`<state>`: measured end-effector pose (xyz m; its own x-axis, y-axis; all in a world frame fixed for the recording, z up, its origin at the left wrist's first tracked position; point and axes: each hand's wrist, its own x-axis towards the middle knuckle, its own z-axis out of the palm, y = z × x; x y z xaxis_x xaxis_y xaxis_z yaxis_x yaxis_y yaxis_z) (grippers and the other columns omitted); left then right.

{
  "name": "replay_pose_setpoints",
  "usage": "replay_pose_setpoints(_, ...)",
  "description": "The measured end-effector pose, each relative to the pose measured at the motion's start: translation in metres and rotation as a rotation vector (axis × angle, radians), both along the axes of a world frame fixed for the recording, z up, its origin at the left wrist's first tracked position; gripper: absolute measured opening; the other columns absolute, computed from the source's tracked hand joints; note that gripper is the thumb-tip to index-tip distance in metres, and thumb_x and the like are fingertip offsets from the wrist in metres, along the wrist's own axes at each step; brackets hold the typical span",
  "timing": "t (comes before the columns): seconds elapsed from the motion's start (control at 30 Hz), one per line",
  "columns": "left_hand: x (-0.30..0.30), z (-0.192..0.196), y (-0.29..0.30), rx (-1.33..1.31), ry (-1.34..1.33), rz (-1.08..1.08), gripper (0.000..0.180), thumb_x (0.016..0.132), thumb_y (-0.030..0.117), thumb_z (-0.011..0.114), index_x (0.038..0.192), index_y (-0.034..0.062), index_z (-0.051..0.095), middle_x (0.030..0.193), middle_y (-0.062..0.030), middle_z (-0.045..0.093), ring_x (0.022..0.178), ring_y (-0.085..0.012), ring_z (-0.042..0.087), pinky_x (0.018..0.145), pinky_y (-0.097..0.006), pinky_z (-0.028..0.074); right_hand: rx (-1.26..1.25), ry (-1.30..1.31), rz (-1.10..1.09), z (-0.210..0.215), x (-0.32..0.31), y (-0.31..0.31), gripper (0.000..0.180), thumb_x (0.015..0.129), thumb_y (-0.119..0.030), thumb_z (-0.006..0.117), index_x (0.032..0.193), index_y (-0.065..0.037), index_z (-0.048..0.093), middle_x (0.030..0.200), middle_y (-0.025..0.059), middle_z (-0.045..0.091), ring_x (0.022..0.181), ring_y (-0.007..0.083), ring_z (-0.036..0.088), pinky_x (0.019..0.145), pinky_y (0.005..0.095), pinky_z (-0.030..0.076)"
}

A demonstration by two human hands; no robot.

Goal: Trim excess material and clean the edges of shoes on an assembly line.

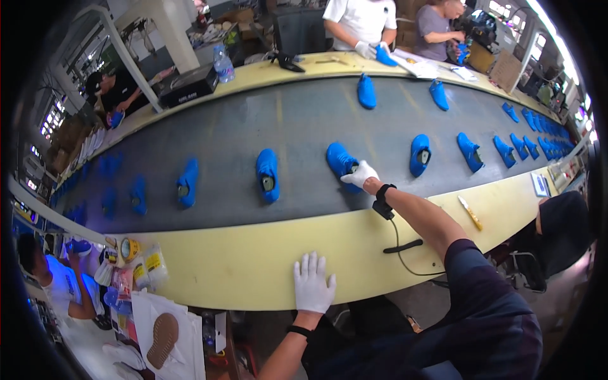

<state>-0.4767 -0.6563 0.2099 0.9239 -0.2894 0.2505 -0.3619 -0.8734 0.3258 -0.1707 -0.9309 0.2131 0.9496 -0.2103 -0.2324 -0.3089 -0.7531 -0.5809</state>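
Note:
My right hand [361, 175], in a white glove, reaches over the dark conveyor belt [228, 126] and grips a blue shoe [340, 156] at its heel end. The shoe's toe points away from me, and my fingers hide part of the opening. Also gloved in white, my left hand [314, 282] lies flat on the yellow bench [234, 263] with its fingers stretched out, holding nothing. Either side of the gripped shoe stand another blue shoe [267, 175] on the left and a blue shoe [420, 155] on the right.
Several more blue shoes [468, 152] stand along the belt. A knife with a yellow handle [470, 213] and a black cable [401, 253] lie on my bench. Tape [130, 249] sits at its left end. Across the belt are co-workers, a water bottle [223, 65] and a black box [189, 86].

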Motion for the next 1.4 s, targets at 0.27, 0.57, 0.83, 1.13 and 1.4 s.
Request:
replay_pose_setpoints(0.27,-0.011,-0.005,0.003,0.052,0.012,0.013,0.071,0.095,0.043,0.071,0.151,0.0025,0.052,0.159,-0.0248,0.050,0.153,-0.0416,0.039,0.130,-0.059,0.023,0.253,-0.048,0.264,0.075,-0.132,0.000,0.054,0.074,-0.042,0.087,0.111,-0.003,0.080,0.097,0.0157,0.080,0.089,0.0275,0.079,0.080,0.0390,0.062)
replay_pose_setpoints(0.57,-0.058,0.051,-0.074,-0.603,0.391,-0.024,0.075,0.081,0.044,0.087,0.132,-0.0006,0.056,0.124,-0.0298,0.065,0.119,-0.0493,0.062,0.099,-0.057,0.050,0.165,0.133,0.483,0.071,-0.307,0.017,0.057,0.087,-0.044,0.073,0.117,0.004,0.070,0.101,0.0285,0.077,0.098,0.0424,0.076,0.088,0.0470,0.059)
replay_pose_setpoints(0.83,-0.084,0.051,-0.086,-0.336,0.140,0.184,0.058,0.082,0.040,0.082,0.120,-0.0003,0.064,0.096,-0.0265,0.074,0.093,-0.0483,0.072,0.082,-0.056,0.058,-0.336,-0.181,0.917,0.139,-0.306,0.060,0.023,0.090,-0.025,0.073,0.103,-0.005,0.074,0.090,0.0204,0.076,0.087,0.0415,0.077,0.072,0.0518,0.061)
replay_pose_setpoints(1.13,-0.072,0.057,-0.056,-0.266,0.349,0.146,0.057,0.088,0.038,0.073,0.131,0.0024,0.064,0.111,-0.0273,0.074,0.106,-0.0489,0.071,0.091,-0.056,0.058,-0.539,-0.165,1.358,0.134,-0.286,0.072,0.024,0.086,-0.018,0.078,0.106,-0.004,0.074,0.086,0.0174,0.077,0.085,0.0398,0.078,0.067,0.0496,0.061)
replay_pose_setpoints(1.4,-0.064,0.042,-0.075,-0.136,0.347,0.190,0.066,0.095,0.047,0.068,0.137,-0.0019,0.057,0.128,-0.0314,0.068,0.110,-0.0499,0.070,0.091,-0.057,0.058,-0.577,-0.138,1.282,0.119,-0.289,0.078,0.021,0.087,-0.016,0.077,0.105,-0.005,0.076,0.087,0.0166,0.078,0.083,0.0397,0.078,0.066,0.0497,0.062)
